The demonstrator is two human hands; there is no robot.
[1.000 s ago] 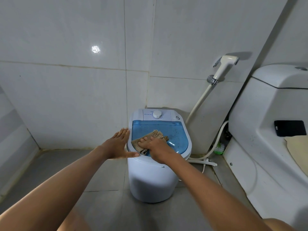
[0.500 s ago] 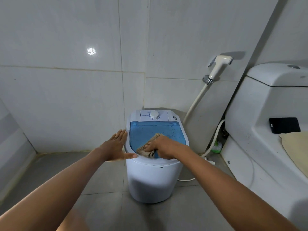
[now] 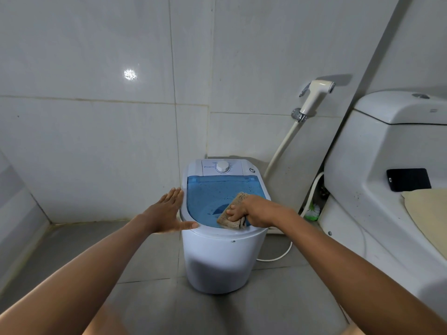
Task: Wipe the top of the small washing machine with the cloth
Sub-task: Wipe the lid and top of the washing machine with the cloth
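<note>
A small white washing machine [image 3: 217,257] stands on the grey floor against the tiled wall. Its blue see-through lid [image 3: 208,197] carries water drops, and a white dial [image 3: 222,166] sits on the panel behind it. My right hand [image 3: 251,210] presses a tan cloth [image 3: 233,215] onto the lid's near right part. My left hand [image 3: 169,211] lies flat and open against the machine's left rim, thumb on the front edge.
A white toilet [image 3: 377,213] fills the right side, with a black phone [image 3: 408,179] and a cream mat [image 3: 430,213] on it. A bidet sprayer [image 3: 314,95] hangs on the wall with its hose. A green brush [image 3: 313,211] and a white cable [image 3: 278,257] lie by the machine.
My right hand has slid the cloth from the lid's left-centre across to its near right part. The left hand has stayed on the left rim.
</note>
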